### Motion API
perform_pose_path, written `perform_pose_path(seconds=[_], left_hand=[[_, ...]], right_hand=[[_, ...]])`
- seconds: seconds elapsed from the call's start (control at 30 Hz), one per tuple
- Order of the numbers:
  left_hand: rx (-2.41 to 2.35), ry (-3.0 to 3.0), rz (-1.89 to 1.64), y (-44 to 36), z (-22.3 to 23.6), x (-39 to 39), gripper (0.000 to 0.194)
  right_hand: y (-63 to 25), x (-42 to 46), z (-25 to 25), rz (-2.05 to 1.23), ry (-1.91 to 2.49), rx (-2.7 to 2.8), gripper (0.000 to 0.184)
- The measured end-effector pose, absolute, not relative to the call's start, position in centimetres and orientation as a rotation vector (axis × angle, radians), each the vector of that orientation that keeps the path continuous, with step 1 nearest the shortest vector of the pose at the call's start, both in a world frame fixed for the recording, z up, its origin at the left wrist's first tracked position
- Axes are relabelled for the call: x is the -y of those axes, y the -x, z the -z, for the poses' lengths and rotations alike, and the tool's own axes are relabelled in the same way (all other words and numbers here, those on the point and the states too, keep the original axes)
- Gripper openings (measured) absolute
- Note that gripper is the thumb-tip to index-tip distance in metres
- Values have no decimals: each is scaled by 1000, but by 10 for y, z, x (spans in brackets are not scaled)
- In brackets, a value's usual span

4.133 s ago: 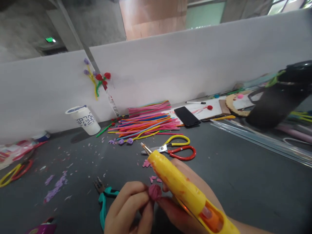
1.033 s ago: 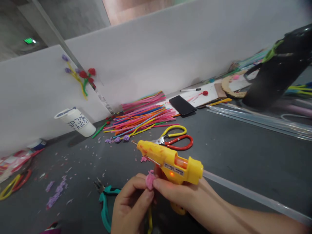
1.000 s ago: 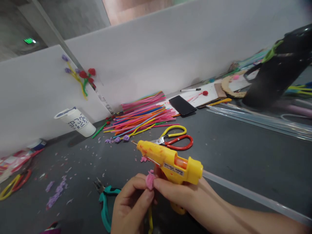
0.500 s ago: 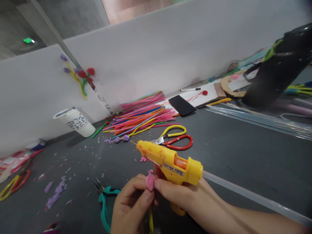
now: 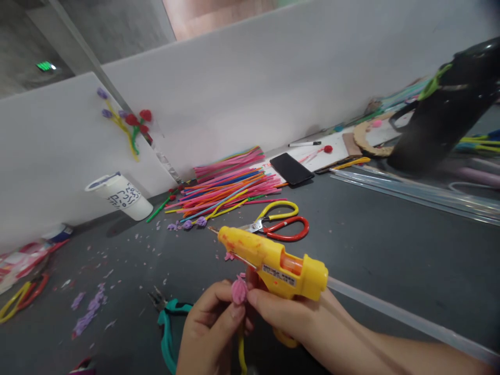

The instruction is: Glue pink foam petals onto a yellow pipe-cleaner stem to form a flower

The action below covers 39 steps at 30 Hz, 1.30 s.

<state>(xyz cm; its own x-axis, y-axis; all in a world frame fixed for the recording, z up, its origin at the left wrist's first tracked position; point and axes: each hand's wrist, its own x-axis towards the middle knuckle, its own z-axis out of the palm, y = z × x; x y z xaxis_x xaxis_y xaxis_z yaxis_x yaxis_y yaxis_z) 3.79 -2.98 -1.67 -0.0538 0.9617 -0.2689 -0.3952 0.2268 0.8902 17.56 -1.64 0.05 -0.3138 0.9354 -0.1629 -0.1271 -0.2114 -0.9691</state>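
Note:
Between the thumb and fingers of my left hand (image 5: pixel 213 328) is a small pink flower bud (image 5: pixel 239 290), with a yellow stem (image 5: pixel 241 349) hanging below it. My right hand (image 5: pixel 287 312) is wrapped round the handle of a yellow hot glue gun (image 5: pixel 273 260), and its thumb tip reaches the bud's right side. The gun's nozzle points left, and a clear glue stick (image 5: pixel 390 308) trails from its back. Just left of my left hand lie teal-handled pliers (image 5: pixel 167 328). Behind the gun are scissors (image 5: pixel 287 228) with one yellow and one red handle.
A bundle of coloured pipe cleaners (image 5: pixel 230 187) lies at the back, beside a phone (image 5: pixel 291 169). A white cup (image 5: pixel 123 195) stands back left. Purple scraps (image 5: pixel 89 312) litter the left side. At right are a large black bottle (image 5: pixel 441 109) and clear glue sticks (image 5: pixel 422 192).
The pink bud has turned slightly in my left fingers and shifted a little left. The glue gun has tipped slightly, its back end a bit lower and farther right.

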Motion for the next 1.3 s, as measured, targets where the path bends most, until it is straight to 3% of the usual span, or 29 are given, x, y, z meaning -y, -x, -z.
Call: perform_pose_path(seconds=[0.77, 1.03, 1.3], left_hand=[[-1034, -555, -1106, -36, 16, 29, 25], [-1089, -700, -1270, -39, 18, 30, 21], [-1089, -757, -1295, -39, 19, 29, 19]], right_hand=[[-177, 18, 4, -1702, 1033, 1198, 9], [-168, 10, 13, -1490, 1149, 1355, 3], [-168, 14, -4, -1502, 1108, 1286, 3]])
